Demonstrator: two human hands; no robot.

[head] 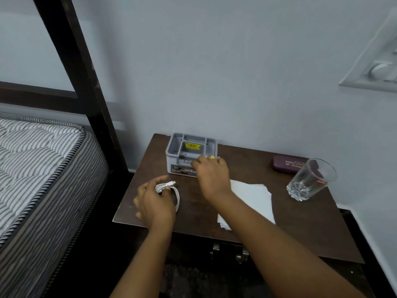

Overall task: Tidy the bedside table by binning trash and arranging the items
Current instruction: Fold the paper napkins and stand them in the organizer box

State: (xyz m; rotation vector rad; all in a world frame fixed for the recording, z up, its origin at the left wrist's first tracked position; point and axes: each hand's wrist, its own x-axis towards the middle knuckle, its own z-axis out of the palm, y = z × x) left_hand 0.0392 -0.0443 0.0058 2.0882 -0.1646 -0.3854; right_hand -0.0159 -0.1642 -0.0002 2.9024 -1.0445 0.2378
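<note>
We record the bedside table (300, 233) at centre frame, with the mattress (43, 168) to its left. On the table, the organiser box (189, 147) sits at the rear left, against the wall. The coiled cable (177, 197) lies before it, held in the left hand (154, 203). The paper sheets (253, 196) lie mid-table. The glass (309, 181) stands to their right, with the case (287, 164) just behind it.

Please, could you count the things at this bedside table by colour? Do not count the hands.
White: 2, the cable held by the left hand, and the paper stack
Grey: 1, the organizer box
Maroon: 1, the case
Clear: 1, the glass
Total: 5
</note>
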